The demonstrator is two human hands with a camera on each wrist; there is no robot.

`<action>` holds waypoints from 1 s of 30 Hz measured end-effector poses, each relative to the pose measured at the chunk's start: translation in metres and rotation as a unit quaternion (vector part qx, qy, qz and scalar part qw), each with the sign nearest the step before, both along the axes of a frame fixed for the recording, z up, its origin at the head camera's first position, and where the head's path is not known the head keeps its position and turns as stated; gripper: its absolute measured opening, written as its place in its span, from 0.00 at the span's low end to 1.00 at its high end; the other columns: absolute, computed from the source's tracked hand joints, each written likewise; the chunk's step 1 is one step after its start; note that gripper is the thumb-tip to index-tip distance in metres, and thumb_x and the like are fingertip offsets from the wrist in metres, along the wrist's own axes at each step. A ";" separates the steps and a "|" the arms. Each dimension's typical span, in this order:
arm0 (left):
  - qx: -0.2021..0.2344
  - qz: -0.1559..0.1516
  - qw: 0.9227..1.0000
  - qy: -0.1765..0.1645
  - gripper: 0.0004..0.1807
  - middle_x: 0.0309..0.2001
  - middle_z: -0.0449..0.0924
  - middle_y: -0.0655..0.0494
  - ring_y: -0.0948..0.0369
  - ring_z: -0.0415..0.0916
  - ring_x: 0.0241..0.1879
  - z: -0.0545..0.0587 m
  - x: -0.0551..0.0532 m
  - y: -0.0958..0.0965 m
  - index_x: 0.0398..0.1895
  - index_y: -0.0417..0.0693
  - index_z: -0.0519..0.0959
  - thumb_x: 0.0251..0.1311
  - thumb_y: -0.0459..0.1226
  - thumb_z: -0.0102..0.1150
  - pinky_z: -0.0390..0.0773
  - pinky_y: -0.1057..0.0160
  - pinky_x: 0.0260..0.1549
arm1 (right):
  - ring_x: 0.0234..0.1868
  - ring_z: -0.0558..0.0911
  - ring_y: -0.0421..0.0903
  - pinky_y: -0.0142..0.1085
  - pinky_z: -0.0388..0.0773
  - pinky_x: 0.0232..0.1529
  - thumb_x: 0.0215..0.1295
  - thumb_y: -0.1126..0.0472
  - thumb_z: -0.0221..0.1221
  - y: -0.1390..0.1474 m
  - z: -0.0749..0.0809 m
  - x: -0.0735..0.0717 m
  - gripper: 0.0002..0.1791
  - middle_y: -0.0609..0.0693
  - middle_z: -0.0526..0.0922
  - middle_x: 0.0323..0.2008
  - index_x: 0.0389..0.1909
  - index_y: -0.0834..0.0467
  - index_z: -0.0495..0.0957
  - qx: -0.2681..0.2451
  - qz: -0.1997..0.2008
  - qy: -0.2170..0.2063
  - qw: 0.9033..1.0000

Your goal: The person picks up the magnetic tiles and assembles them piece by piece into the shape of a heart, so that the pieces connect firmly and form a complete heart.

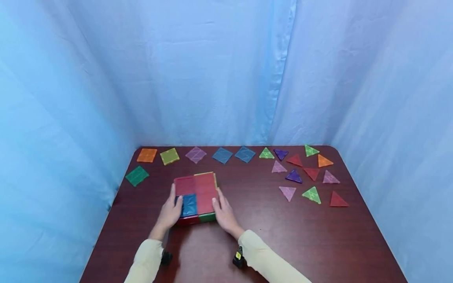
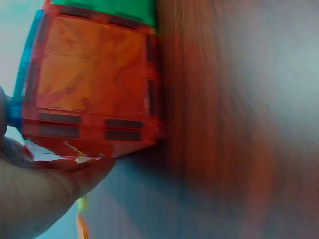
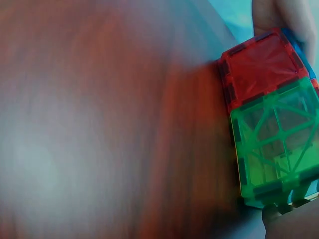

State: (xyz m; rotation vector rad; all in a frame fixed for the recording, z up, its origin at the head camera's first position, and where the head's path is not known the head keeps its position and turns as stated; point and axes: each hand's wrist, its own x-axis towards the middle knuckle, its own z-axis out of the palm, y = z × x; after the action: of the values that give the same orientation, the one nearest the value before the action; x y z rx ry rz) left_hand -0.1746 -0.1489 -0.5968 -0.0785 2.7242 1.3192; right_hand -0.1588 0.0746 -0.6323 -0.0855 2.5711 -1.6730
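Observation:
A low box of translucent magnetic tiles (image 1: 205,192) stands in front of the person, its top made of red, crimson and blue tiles. At its left side my left hand (image 1: 170,212) grips it, thumb over the blue tile (image 1: 189,204) on top. My right hand (image 1: 225,215) holds the opposite side, thumb on the top edge. In the left wrist view a red tile (image 2: 94,64) forms a wall beside a green one (image 2: 119,10). The right wrist view shows a red wall tile (image 3: 264,64) next to a green tile (image 3: 279,134).
Along the table's (image 1: 283,243) back lie square tiles: orange (image 1: 146,155), yellow (image 1: 170,156), purple (image 1: 196,155) and two blue (image 1: 222,155). A green square (image 1: 137,176) lies at the left. Several triangle tiles (image 1: 312,195) are scattered at the right. Light blue curtains (image 1: 198,78) surround the table.

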 end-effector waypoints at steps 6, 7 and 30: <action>-0.046 0.062 0.996 -0.036 0.37 0.74 0.56 0.27 0.32 0.59 0.72 0.013 0.026 -0.060 0.82 0.43 0.35 0.78 0.42 0.35 0.63 0.34 0.68 | 0.77 0.61 0.59 0.57 0.61 0.74 0.80 0.38 0.40 -0.060 0.002 0.014 0.39 0.59 0.58 0.78 0.82 0.54 0.49 0.037 0.089 0.001 0.995; -0.055 0.069 0.995 -0.038 0.37 0.73 0.57 0.25 0.31 0.59 0.71 0.015 0.027 -0.069 0.82 0.40 0.36 0.78 0.42 0.34 0.63 0.34 0.67 | 0.77 0.60 0.58 0.56 0.61 0.74 0.79 0.37 0.41 -0.070 0.003 0.016 0.40 0.59 0.57 0.78 0.82 0.55 0.48 0.039 0.103 -0.001 0.994; -0.155 0.129 0.976 -0.079 0.39 0.56 0.67 0.15 0.24 0.71 0.51 0.008 0.031 -0.138 0.71 0.25 0.52 0.77 0.53 0.15 0.71 0.27 0.48 | 0.67 0.75 0.61 0.54 0.69 0.69 0.73 0.55 0.54 0.100 0.023 -0.100 0.28 0.64 0.75 0.66 0.69 0.64 0.71 0.149 -0.032 0.028 0.988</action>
State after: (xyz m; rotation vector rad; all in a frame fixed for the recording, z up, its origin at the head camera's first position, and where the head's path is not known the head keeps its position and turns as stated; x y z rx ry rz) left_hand -0.1431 -0.2874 -0.5892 -0.5560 2.8236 0.8774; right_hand -0.2588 0.1746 -0.6097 -0.0332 2.8605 -1.2995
